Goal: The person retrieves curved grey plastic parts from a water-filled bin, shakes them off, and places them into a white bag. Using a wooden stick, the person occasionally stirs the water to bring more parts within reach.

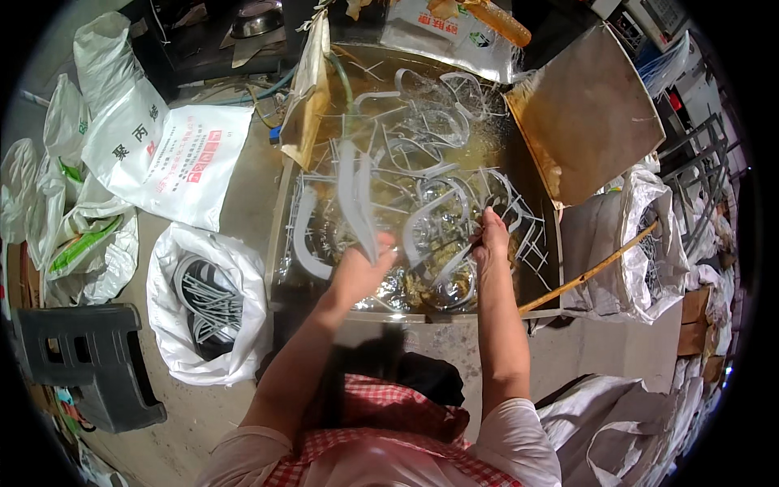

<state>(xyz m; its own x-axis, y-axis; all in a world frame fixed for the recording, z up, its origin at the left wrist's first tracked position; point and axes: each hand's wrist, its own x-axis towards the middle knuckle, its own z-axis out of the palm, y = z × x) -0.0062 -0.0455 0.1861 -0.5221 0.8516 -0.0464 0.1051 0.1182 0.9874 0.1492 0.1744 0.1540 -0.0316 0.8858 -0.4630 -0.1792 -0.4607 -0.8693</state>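
Checked apron (369,442) nearest, outstretched left hand (363,268) grips grey strip (354,191); right hand's (493,234) hold unclear.

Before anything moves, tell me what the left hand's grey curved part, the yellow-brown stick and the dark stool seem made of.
Grey curved part: probably moulded plastic, satin; smooth, even surface.
Stick: likely wood, bare-looking; yellow-brown, slightly crooked.
Stool: probably moulded plastic, dull; slotted, one-piece look.

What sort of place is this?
Probably a small plastics workshop: a liquid-filled tank holds many curved grey parts, and an open white sack holds similar-looking grey pieces.
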